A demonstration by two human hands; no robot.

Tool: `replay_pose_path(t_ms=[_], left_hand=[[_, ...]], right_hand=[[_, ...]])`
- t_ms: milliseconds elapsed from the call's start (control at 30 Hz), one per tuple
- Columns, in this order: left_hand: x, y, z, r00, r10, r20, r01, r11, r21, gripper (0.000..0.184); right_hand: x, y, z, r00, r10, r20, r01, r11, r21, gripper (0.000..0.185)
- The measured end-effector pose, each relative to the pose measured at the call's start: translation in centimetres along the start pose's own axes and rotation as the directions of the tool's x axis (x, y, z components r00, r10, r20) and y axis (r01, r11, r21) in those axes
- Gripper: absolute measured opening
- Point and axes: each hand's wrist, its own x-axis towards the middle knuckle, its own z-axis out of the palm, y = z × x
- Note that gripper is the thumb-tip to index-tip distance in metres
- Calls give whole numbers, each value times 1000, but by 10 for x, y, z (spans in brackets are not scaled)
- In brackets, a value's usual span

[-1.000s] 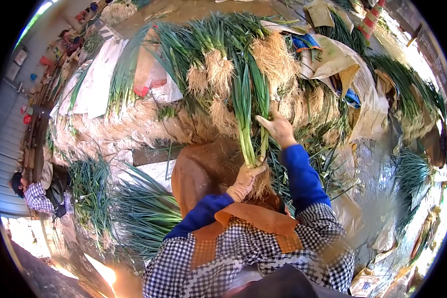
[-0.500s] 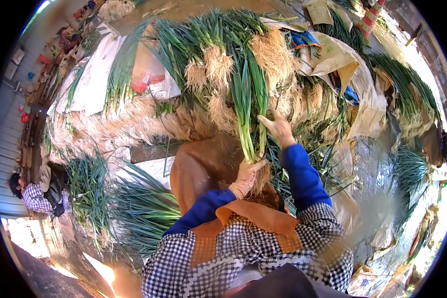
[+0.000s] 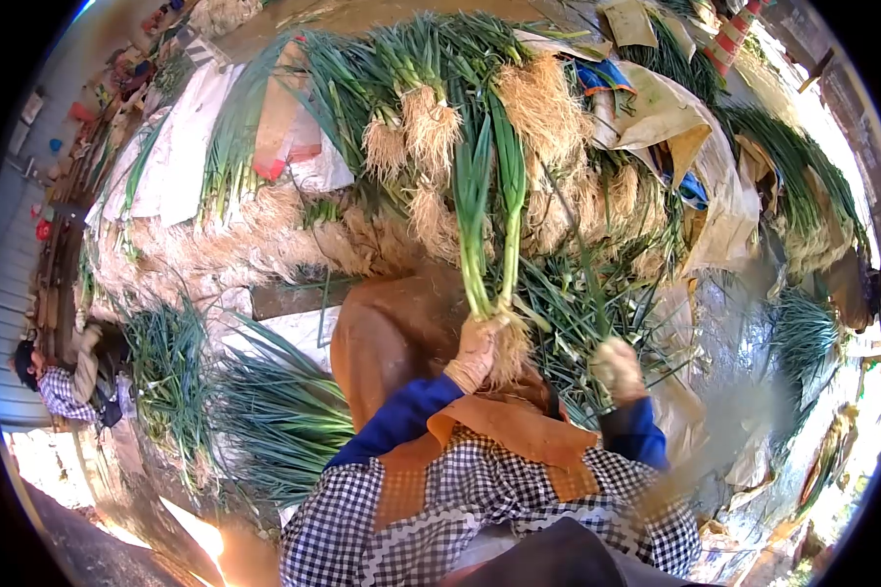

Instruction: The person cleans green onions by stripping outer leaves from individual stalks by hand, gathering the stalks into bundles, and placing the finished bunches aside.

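My left hand [image 3: 474, 354] is closed round the lower end of a small bunch of green onions [image 3: 473, 210], just above the roots. Their white stems and long green leaves point away from me, and the pale roots [image 3: 509, 354] hang beside my hand. Off to the right, my right hand [image 3: 618, 372] is blurred, with its fingers curled. A long thin leaf [image 3: 579, 245] trails up from it, over a heap of loose leaves [image 3: 568, 318].
Green onions with tangled roots [image 3: 543, 108] are piled in front of me. Another green bunch [image 3: 284, 406] lies at my left. An orange-brown apron [image 3: 387, 328] covers my lap. Another person [image 3: 64, 382] sits at far left. Sacking [image 3: 724, 196] drapes the pile's right side.
My right hand has left the stems and swung down to the right, a leaf trailing from it. The left hand keeps its hold on the bunch, whose stems now spread apart.
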Motion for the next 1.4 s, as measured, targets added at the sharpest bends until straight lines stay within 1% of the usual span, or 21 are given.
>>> replay_pose_path(t_ms=[67,100,133,200,267,367,433,533,600,633,667,733,800,867,1033,1100,1200,1267,1300,1333,1400], left_hand=[[10,-13,-17,998,57,25,-59,993,103,27],[7,-10,-13,998,46,29,-49,993,110,27],[1,-8,-4,996,45,71,-52,994,100,29],[1,0,13,990,61,123,-72,993,90,30],[-7,-2,14,977,129,170,-152,980,130,34],[-3,-9,7,983,157,99,-169,977,128,24],[-4,-6,3,985,154,81,-161,983,92,20],[-7,-7,0,999,33,10,-32,999,-32,18],[-4,-6,1,1000,14,15,-14,1000,-19,16],[-7,1,4,1000,10,-8,-9,994,110,18],[-6,7,1,965,-10,264,-17,995,101,18],[-3,-5,8,994,108,20,-110,989,103,18],[-1,-6,16,984,170,51,-174,981,91,23],[0,-13,18,972,233,19,-233,958,170,25],[8,-18,4,927,370,68,-376,909,181,26],[3,-21,10,901,425,-80,-399,889,225,20],[12,-10,-15,987,158,-39,-153,982,112,20],[1,-2,-11,998,55,3,-55,998,20,18],[-7,5,1,1000,13,-14,-13,999,37,18],[-19,14,17,999,-30,-30,32,998,56,21],[-30,28,34,996,-90,-1,89,994,62,23]], right_hand=[[-11,-12,-68,995,-14,-94,-19,938,-347,22],[1,-5,-86,969,17,-245,-218,520,-826,30],[12,-9,-85,923,-46,-381,-384,-123,-915,40],[47,-2,-31,932,-316,-175,-15,450,-893,50],[77,-6,42,931,-349,106,339,723,-602,49],[129,16,77,827,-348,441,547,320,-773,39],[150,50,75,498,-597,629,703,-147,-696,28],[97,37,109,738,-573,358,476,66,-877,18],[69,42,94,654,-430,623,676,-38,-736,19],[46,36,91,597,-301,743,676,-310,-669,15],[37,44,64,578,-243,779,779,-120,-616,20],[53,58,6,867,169,469,497,-215,-841,28],[54,21,14,978,-196,75,61,-79,-995,32],[68,-2,62,889,-441,125,286,320,-903,48],[107,-3,118,926,-221,307,294,-91,-951,37],[104,9,110,669,-285,686,596,-346,-725,25],[48,20,93,544,-71,836,824,-140,-549,14],[46,24,41,733,-44,678,679,90,-728,18],[65,15,31,901,259,349,417,-289,-862,30],[52,-32,55,980,199,-22,53,-363,-930,39],[95,14,23,923,-287,258,346,320,-882,47]])
